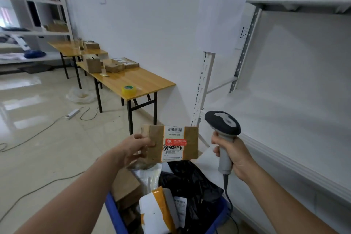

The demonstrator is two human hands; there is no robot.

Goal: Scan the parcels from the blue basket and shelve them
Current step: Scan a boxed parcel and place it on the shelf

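My left hand [135, 148] grips a small brown cardboard parcel [190, 143] by its left edge and holds it upright above the blue basket [114, 213], its white barcode label facing me. My right hand [232, 155] is wrapped round the grey handle of a barcode scanner [222, 123], whose dark head sits just right of the parcel and level with its top. The basket holds several parcels: a black bag [190, 182], white bags and a white and orange mailer [157, 213].
A white metal shelf unit [284, 119] marked 4-3 stands at my right, its lower shelf bare. Two wooden folding tables [140, 83] with boxes and a tape roll [129, 90] stand along the wall. A power strip [72, 114] and cables lie on the tiled floor at left.
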